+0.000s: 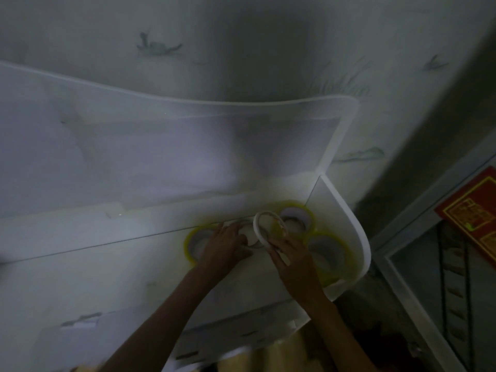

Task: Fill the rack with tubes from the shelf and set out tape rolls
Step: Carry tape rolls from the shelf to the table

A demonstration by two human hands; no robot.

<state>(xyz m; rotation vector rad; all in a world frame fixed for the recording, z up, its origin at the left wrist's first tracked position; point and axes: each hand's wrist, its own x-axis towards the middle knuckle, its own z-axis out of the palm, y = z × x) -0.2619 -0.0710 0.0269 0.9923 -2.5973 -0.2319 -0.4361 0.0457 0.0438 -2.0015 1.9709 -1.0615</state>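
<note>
Right hand pinches a white tape roll by its rim, tilted above the white shelf; left hand rests flat-fingered on another roll at its nine o'clock. Yellow-edged rolls lie at three o'clock. Light, stiff rings, likely best gripped through the core.

A dim room in what looks like a home: a white wall shelf mounted on pale wallpaper printed with faint plants, beside a window frame bearing a red paper decoration.
</note>
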